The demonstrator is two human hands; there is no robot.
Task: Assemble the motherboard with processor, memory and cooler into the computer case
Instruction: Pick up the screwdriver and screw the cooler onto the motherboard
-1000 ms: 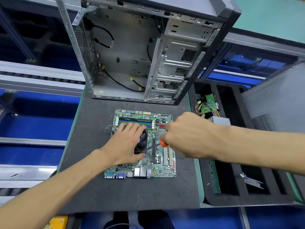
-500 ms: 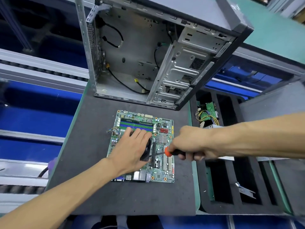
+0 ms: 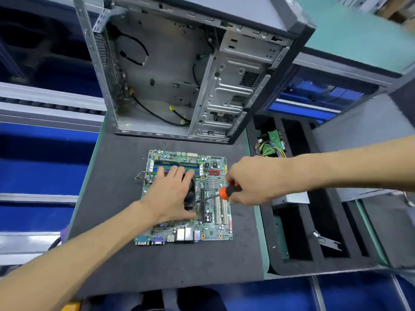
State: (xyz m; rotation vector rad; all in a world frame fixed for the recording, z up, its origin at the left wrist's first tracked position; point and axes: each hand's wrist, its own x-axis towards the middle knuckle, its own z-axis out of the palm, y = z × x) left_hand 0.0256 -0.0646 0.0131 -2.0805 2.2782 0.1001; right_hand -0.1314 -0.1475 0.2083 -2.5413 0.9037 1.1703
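A green motherboard (image 3: 211, 230) lies flat on the dark foam mat (image 3: 116, 254). Memory sticks (image 3: 177, 163) sit in slots along its far edge. My left hand (image 3: 170, 195) rests palm down on the black cooler (image 3: 190, 195), covering most of it. My right hand (image 3: 251, 179) grips an orange-handled screwdriver (image 3: 225, 193). Its dark shaft slants down left, and the tip meets the cooler's right edge. The open computer case (image 3: 179, 70) stands upright behind the board, its inside showing black cables with yellow plugs.
To the right is a black foam tray (image 3: 314, 261) with deep slots, holding a small green board with coloured wires (image 3: 272, 142) and a metal bracket (image 3: 327, 241). A grey panel (image 3: 370, 140) lies over its far right. Blue conveyor rails run on the left.
My right hand has pulled back to the right, so the orange handle shows more. The view has shifted and the case appears closer. My left hand stays on the cooler.
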